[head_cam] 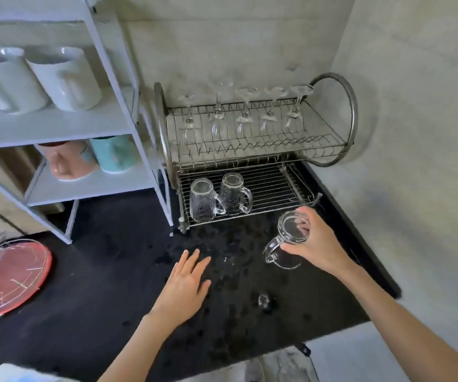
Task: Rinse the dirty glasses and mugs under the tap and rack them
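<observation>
My right hand (316, 241) grips a clear glass mug (288, 238) upside down, just in front of the lower tier of the metal dish rack (352, 117). Two clear glass mugs (219, 198) stand inverted at the left of that lower tier. Several stemmed glasses (245, 117) hang upside down along the upper tier. My left hand (185, 285) hovers flat and open above the wet black counter (98, 285), holding nothing.
A white shelf unit (117, 78) at the left carries two white mugs (37, 78), with a pink mug (70, 161) and a teal mug (114, 154) lower down. A red round tray (4, 279) with glassware lies at the far left. Walls close in behind and right.
</observation>
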`<state>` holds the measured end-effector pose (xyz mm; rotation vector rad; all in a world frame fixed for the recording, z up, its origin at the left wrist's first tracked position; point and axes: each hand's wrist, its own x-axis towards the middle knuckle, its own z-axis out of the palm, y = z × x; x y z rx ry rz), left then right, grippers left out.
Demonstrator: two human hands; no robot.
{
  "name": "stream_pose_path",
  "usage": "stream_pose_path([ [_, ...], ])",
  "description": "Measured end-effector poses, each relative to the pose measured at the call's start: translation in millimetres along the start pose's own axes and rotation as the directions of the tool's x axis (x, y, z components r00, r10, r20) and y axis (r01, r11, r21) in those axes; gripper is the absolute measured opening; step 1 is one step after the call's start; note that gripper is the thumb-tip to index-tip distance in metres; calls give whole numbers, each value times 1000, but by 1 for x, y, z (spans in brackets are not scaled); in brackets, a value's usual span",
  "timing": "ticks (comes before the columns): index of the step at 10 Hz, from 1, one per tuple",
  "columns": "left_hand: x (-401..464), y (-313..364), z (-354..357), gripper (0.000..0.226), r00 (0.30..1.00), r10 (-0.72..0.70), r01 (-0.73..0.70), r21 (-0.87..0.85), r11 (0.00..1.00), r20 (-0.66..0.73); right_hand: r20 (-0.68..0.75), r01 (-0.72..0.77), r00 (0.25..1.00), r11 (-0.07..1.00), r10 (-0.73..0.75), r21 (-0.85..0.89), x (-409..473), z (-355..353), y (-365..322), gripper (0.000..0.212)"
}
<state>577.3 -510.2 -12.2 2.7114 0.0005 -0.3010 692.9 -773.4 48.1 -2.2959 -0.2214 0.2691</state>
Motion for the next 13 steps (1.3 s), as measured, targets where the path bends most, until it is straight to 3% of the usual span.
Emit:
stream_pose_path([
  [2, 77, 18, 2, 61, 983, -181, 178, 82, 981, 30, 123, 112, 985, 992, -118, 53, 108, -21, 10, 87],
  [4, 112, 26, 18, 64, 978, -207, 204, 145, 968, 7, 174, 130, 974, 988, -142, 81, 175, -15, 24, 85],
  [6, 129, 16, 37, 94, 986, -142, 163, 300, 940, -91, 210, 114, 968, 987, -136, 113, 212, -9, 24, 84],
  [9, 135, 8, 53, 100, 979, -138, 182, 343, 922, -149, 303, 89, 946, 993, -110, 83, 228, 2, 33, 88],
  [11, 136, 9, 57, 105, 969, -201, 238, 329, 914, -143, 351, 34, 935, 999, -45, 38, 220, -5, 27, 108],
  [13, 140, 17, 56, 96, 950, -257, 301, 293, 907, -179, 318, 13, 947, 989, 36, -150, 151, -45, 1, 83],
])
